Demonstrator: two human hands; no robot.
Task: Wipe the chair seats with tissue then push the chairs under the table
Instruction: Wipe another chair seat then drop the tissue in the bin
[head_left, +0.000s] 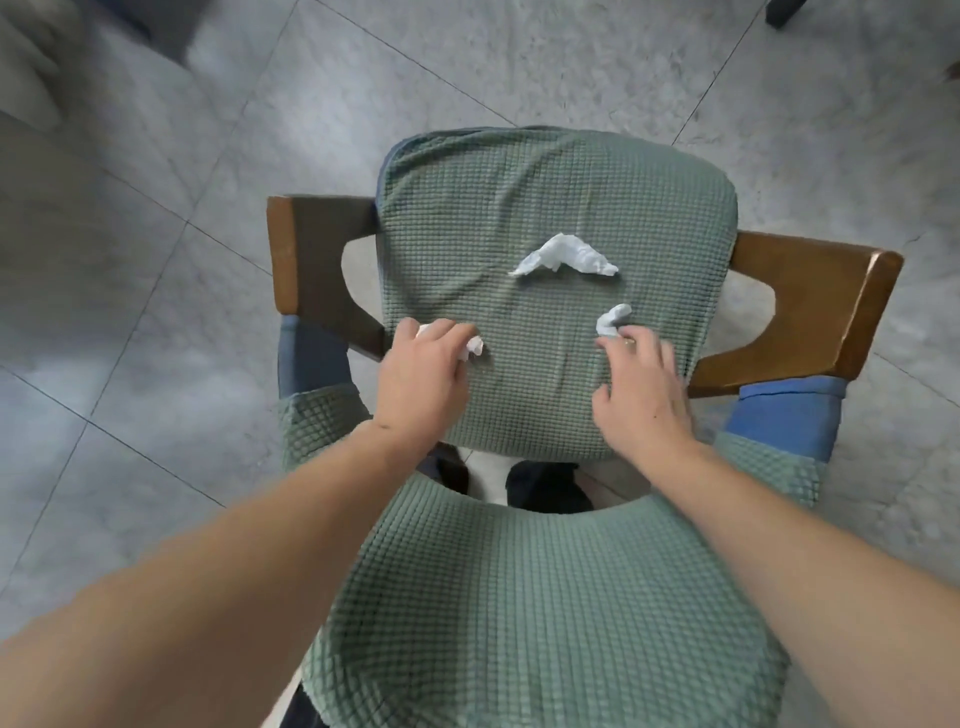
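Seat (550, 218), green cover, at frame centre, wooden armrests either side. Loose tissue (563, 255) lies mid-seat. Left hand (421, 374) at centre-left, fingers curled round a tissue wad (474, 345). Right hand (644, 387) at centre-right, fingertips pinching a tissue twist (612, 318) against the seat.

Grey marbled floor tiles (156, 322), dark grout lines.

Left hand (423, 374): mostly covers a tissue wad (474, 345).
Right hand (641, 387): hides the tissue twist's (612, 318) near end.
Dark furniture leg (782, 13): cut by top edge.
Top-left corner: blurred.
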